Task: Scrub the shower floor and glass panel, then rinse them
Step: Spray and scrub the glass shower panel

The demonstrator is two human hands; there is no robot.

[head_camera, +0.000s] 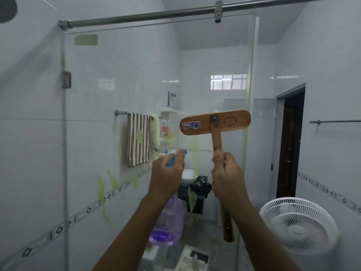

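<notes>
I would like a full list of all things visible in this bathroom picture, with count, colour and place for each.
glass panel: one, clear with yellow-green streaks, straight ahead
rail: one, metal, along the panel's top
brush: one, brown wood, raised at the glass
spray bottle: one, purple with blue top, centre
striped towel: one, brown and white, hanging behind the glass
basin: one, white, behind the glass
fan: one, white, lower right
doorway: one, dark, right
left hand: one, gripping the spray bottle
right hand: one, gripping the brush handle
</notes>
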